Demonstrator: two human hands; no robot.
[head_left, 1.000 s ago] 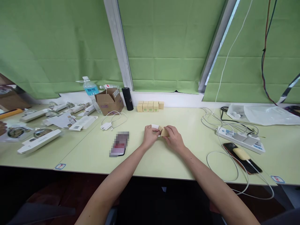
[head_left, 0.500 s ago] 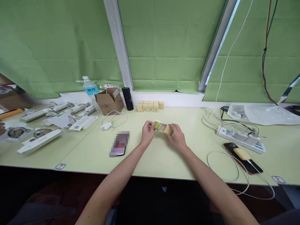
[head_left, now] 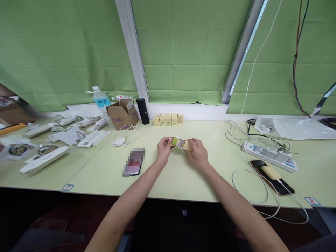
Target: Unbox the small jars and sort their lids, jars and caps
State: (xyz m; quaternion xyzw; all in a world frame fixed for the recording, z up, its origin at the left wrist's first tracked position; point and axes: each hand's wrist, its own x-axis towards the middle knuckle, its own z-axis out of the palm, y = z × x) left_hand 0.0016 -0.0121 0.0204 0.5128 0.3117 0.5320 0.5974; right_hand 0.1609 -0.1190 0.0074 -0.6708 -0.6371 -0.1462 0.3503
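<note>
Two bare hands are seen above the middle of the table. By the left hand, one small green-and-clear packet is pinched between thumb and fingers at its green end. By the right hand, one small tan box is gripped, fingers curled over it. The packet is stretched between the two hands, its far end brought against the box; whether any of it is tucked inside cannot be told.

Beyond the hands, five small cream boxes are lined up near the wall, and green labels can be seen on three of them. To their left, one black cylinder is stood upright beside one open brown carton, behind which two clear bottles are partly hidden.

Two phones are laid out: one blurred phone to the left of the hands, and one dark phone to the right, on which one yellow case is rested. Near it, one white power strip is placed.
</note>
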